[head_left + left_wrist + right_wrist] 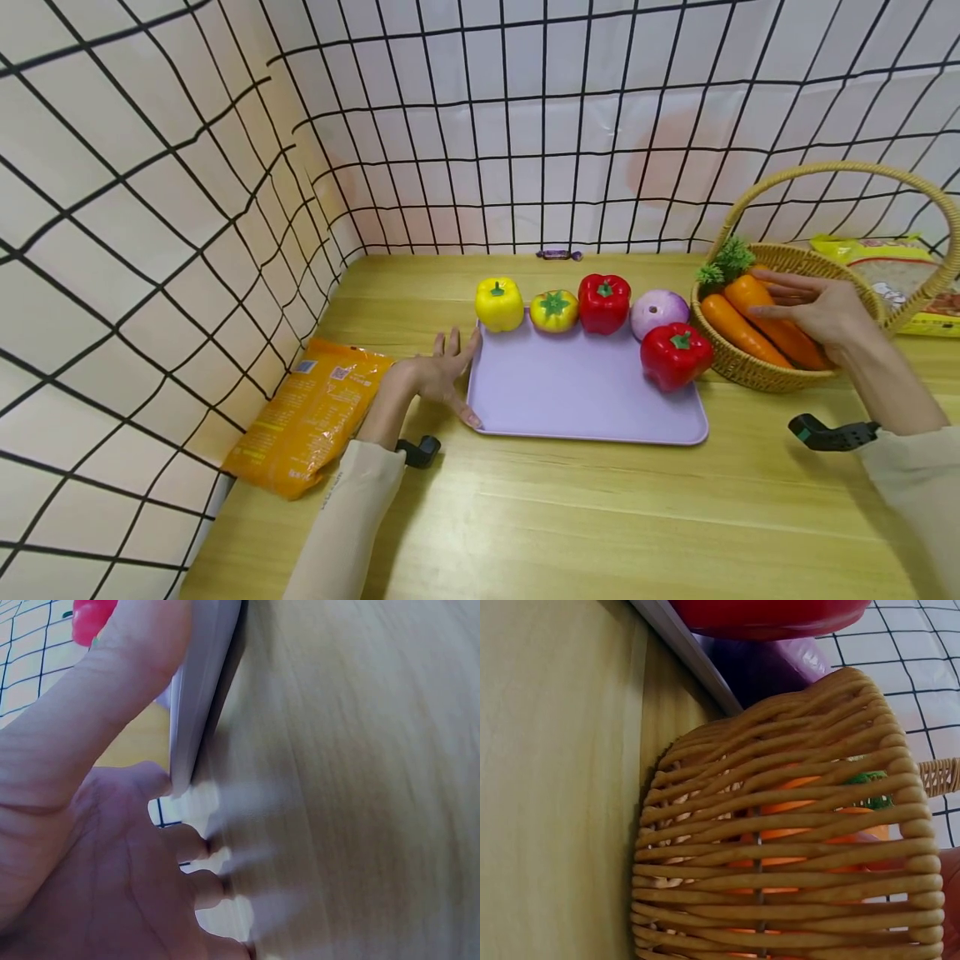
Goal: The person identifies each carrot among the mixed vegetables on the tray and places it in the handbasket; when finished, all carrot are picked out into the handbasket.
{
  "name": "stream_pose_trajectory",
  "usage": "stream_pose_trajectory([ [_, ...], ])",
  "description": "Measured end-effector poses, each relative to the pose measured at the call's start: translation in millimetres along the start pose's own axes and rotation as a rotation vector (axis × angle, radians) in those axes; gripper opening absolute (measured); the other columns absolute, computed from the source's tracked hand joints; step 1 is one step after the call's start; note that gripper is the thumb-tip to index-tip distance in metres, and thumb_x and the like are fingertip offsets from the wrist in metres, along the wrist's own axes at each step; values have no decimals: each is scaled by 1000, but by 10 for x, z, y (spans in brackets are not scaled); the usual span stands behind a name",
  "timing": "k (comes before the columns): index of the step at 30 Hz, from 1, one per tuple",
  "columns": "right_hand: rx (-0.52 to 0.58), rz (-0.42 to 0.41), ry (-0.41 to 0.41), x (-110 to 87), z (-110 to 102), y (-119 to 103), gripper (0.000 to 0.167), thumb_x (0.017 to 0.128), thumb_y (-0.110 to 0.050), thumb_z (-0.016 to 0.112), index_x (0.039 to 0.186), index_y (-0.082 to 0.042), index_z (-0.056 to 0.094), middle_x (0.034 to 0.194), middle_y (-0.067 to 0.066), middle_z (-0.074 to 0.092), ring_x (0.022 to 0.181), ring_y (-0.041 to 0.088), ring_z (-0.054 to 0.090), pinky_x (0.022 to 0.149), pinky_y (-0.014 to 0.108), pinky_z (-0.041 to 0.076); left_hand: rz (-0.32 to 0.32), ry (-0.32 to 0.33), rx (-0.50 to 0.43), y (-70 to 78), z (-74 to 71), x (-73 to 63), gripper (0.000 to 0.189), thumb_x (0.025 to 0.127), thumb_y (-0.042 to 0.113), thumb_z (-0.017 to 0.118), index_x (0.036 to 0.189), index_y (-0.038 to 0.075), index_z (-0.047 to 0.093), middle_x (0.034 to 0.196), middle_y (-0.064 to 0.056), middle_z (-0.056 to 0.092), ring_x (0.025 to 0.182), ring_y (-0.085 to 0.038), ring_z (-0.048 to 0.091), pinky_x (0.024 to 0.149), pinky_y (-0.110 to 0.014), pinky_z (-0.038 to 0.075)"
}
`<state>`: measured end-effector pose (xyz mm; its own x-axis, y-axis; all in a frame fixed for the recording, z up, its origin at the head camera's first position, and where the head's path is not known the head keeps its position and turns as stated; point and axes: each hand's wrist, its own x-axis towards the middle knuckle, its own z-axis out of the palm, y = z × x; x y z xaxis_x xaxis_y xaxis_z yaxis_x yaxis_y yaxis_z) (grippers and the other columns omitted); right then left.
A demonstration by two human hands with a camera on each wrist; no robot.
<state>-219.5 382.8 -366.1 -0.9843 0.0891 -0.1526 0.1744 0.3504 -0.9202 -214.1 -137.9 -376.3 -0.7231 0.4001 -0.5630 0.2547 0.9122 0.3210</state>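
Observation:
My left hand [442, 377] spreads its fingers at the left edge of a light purple tray [562, 392], its thumb by the near corner. In the left wrist view the thumb lies against the tray's rim [196, 697]. My right hand [821, 312] reaches into a wicker basket [750, 372], thumb and fingers extended over the orange carrots [783, 333] with green tops. Its fingertips are partly hidden, and the basket wall [795, 862] blocks most of the right wrist view. Along the tray's far side stand a yellow pepper [499, 305], a yellow-green tomato [554, 312] and a red pepper [603, 304].
A purple onion [658, 313] and another red pepper [675, 358] occupy the tray's right side, near the basket. An orange packet [307, 417] lies left; a yellow packet [892, 275] sits behind the basket. A purple-wrapped candy [558, 254] lies by the gridded back wall.

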Motion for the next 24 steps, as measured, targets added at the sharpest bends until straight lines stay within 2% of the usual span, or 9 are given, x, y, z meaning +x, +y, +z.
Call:
stream_pose_trajectory([
  [6, 87, 38, 12, -5, 21, 7, 53, 92, 0, 75, 111, -49, 73, 95, -40, 69, 118, -4, 50, 79, 17, 61, 5, -1, 1, -4, -6, -8, 143, 76, 55, 87, 163, 24, -22, 168, -19, -31, 157, -41, -27, 122, -78, 2],
  [10, 172, 34, 17, -14, 38, 8, 53, 88, 6, 77, 108, -43, 77, 95, -35, 73, 102, -9, 56, 75, 19, 62, 4, -4, -10, -5, -12, -18, 143, 77, 54, 87, 163, 24, -23, 168, -18, -32, 156, -40, -28, 122, -77, 1],
  [13, 162, 23, 32, -28, 52, -2, 47, 86, -3, 83, 108, -44, 77, 93, -36, 73, 89, -17, 59, 73, 15, 60, 11, 0, -20, -16, -13, -25, 143, 77, 53, 88, 163, 25, -23, 167, -18, -32, 156, -41, -28, 122, -77, 0],
  [16, 107, 11, 52, -55, 66, -26, 45, 86, -15, 85, 114, -48, 74, 91, -39, 72, 86, -23, 60, 74, 5, 55, 38, 14, -39, -56, -3, -45, 143, 77, 54, 88, 164, 25, -22, 168, -20, -30, 156, -42, -27, 121, -78, 0],
  [18, 43, -6, 69, -78, 80, -55, 43, 88, -24, 84, 123, -47, 71, 88, -42, 69, 85, -25, 60, 73, 0, 50, 68, 33, -90, -100, -7, -76, 138, 79, 51, 87, 165, 23, -18, 168, -21, -28, 157, -42, -25, 123, -76, 0],
  [20, -47, -39, 78, -110, 96, -103, 45, 92, -34, 78, 136, -38, 67, 88, -46, 66, 85, -26, 58, 73, -2, 46, 101, 71, -155, -150, -33, -120, 128, 86, 48, 82, 166, 20, -14, 170, -21, -22, 159, -42, -20, 126, -71, 1],
  [22, -172, -82, 90, -156, 120, -182, 53, 97, -44, 70, 146, -27, 61, 95, -49, 61, 87, -25, 55, 73, 0, 45, 131, 137, -228, -177, -93, -193, 113, 94, 42, 75, 167, 16, -8, 172, -19, -16, 161, -40, -14, 129, -65, 2],
  [24, -315, -124, 78, -232, 170, -321, 66, 101, -53, 59, 154, -15, 51, 118, -32, 69, 107, -8, 60, 86, 12, 46, 149, 230, -299, -181, -175, -267, 97, 102, 38, 65, 167, 14, -2, 174, -18, -10, 162, -39, -8, 130, -60, 4],
])
